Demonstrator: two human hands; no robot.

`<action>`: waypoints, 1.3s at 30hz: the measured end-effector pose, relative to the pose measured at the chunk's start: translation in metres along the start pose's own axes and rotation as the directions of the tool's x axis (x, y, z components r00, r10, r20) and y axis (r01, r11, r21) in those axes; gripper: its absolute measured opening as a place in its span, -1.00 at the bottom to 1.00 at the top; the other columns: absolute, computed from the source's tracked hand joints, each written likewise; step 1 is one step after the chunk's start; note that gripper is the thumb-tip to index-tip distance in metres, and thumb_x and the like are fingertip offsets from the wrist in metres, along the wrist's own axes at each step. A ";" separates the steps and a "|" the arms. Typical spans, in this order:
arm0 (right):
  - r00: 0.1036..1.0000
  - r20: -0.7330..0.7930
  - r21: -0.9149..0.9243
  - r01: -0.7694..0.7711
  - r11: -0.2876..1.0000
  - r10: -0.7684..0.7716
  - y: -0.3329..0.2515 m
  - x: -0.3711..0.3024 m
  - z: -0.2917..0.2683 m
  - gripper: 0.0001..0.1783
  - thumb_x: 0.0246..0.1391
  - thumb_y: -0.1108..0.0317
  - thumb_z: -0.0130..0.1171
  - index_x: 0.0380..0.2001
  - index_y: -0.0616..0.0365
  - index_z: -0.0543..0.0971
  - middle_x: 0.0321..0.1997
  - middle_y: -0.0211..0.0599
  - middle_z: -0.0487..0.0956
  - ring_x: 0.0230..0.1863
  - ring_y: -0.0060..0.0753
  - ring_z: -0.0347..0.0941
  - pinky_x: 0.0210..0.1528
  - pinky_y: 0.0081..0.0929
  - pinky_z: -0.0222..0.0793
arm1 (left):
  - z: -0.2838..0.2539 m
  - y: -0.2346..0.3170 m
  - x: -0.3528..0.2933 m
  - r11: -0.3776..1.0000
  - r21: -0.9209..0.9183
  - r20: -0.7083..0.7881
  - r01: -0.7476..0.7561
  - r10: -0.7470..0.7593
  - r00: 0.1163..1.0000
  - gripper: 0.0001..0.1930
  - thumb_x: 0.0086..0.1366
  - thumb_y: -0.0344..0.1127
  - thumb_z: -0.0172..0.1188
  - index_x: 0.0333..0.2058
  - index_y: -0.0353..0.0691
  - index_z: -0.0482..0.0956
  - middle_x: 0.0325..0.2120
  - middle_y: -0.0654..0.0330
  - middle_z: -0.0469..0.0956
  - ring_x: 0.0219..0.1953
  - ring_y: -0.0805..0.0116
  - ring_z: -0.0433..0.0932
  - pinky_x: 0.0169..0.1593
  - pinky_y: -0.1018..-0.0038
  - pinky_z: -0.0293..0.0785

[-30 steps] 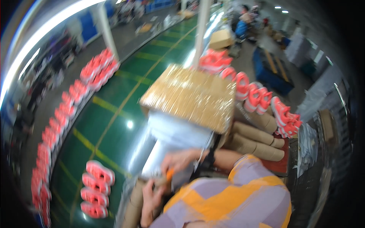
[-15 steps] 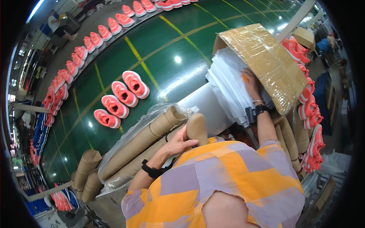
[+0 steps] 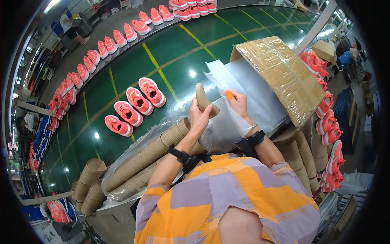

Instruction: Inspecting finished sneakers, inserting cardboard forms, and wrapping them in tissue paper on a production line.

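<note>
My left hand (image 3: pixel 199 118) is closed around a curved brown paperboard shoe insert (image 3: pixel 208 101), held upright in front of me. Between the fingers of my right hand (image 3: pixel 239 105), one of them wearing an orange finger cover, is a sheet of white tissue paper (image 3: pixel 226 79). It trails down over my right wrist. Right of that hand, a taped cardboard carton (image 3: pixel 284 69) lies with its opening toward me, with pale sheets in its mouth. Below my left hand, long nested stacks of similar inserts (image 3: pixel 150 148) lie in clear plastic.
Several coral shoes (image 3: pixel 140 101) stand in a row on the green conveyor belt (image 3: pixel 178 57). More coral shoes (image 3: pixel 118 38) line the far rail. Shoes (image 3: pixel 327 118) are also stacked along the right. Loose insert stacks (image 3: pixel 91 175) stand at the lower left.
My right hand has come out of the carton leftward with tissue paper in its fingers. My left hand has risen with the insert, and the two hands are closer together.
</note>
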State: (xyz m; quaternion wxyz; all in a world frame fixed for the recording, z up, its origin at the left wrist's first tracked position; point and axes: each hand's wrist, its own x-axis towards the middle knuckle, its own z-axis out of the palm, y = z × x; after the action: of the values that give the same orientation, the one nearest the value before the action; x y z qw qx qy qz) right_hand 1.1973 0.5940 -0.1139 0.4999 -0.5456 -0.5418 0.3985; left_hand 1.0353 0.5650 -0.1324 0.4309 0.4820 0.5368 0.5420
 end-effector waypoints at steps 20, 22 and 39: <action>0.683 0.722 0.199 -0.052 0.979 -0.111 -0.068 -0.057 0.059 -0.03 -0.17 0.36 0.41 0.28 0.06 0.08 0.09 -0.05 0.41 0.09 -0.09 0.37 0.17 -0.26 0.26 | -0.114 0.076 -0.073 0.966 0.158 0.621 -0.203 0.063 0.781 -0.32 0.09 -0.48 0.17 0.21 -0.25 0.13 -0.24 -0.10 0.55 -0.23 0.00 0.59 -0.13 0.27 0.49; 0.625 0.774 0.094 0.054 0.994 -0.107 -0.078 -0.049 0.054 -0.06 -0.21 0.35 0.43 0.23 0.07 0.13 -0.04 -0.14 0.47 -0.01 -0.16 0.42 0.11 -0.31 0.30 | -0.147 0.080 -0.052 0.916 0.338 0.688 -0.217 -0.083 0.721 -0.51 0.06 -0.54 0.14 0.04 -0.22 0.40 -0.33 -0.04 0.59 -0.37 0.24 0.62 -0.18 0.36 0.52; 0.877 -0.009 0.244 0.468 0.849 -0.480 -0.155 0.005 0.082 0.12 -0.30 0.28 0.56 0.22 0.11 -0.01 0.08 -0.22 0.30 0.09 -0.35 0.31 0.12 -0.40 0.30 | -0.066 0.062 -0.060 0.976 -0.212 0.834 -0.046 0.205 0.513 -0.43 0.31 0.02 0.06 0.18 -0.18 0.25 0.10 0.13 0.38 0.17 0.25 0.33 0.26 0.28 0.20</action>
State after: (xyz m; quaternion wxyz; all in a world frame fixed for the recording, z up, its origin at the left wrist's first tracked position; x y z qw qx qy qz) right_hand 1.0873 0.5945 0.0229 0.6304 -0.3203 -0.6204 0.3392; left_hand 0.9832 0.4917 -0.0715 0.6353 0.6857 0.1751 0.3091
